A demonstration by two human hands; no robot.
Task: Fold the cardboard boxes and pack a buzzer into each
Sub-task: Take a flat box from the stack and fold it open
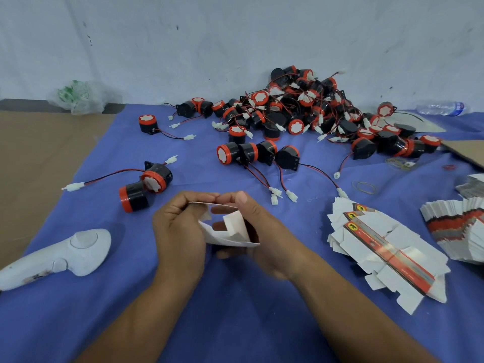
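Two hands work one half-folded white box (230, 233) above the blue cloth (235, 323). The left hand (180, 229) and right hand (255, 229) both pinch its upper flap, and the card partly hides the right fingers. Flat boxes (387, 255) lie to the right, their red strips bearing a black animal emblem with lettering too blurred to read. Buzzers (301, 108) are heaped behind. A further stack (458, 226) is cut off at the right edge.

Small packing workshop, hand-work bench. What shows it: a loose heap of wired buzzers (309, 111) at 1 o'clock, dozens of the same part, piled against a scuffed white wall (183, 48). Flat boxes (385, 247) fanned in stacks at 3 o'clock, all with the same red print. The bench is covered with a blue cloth (235, 323), with a brown cardboard sheet (39, 153) at 9 o'clock.
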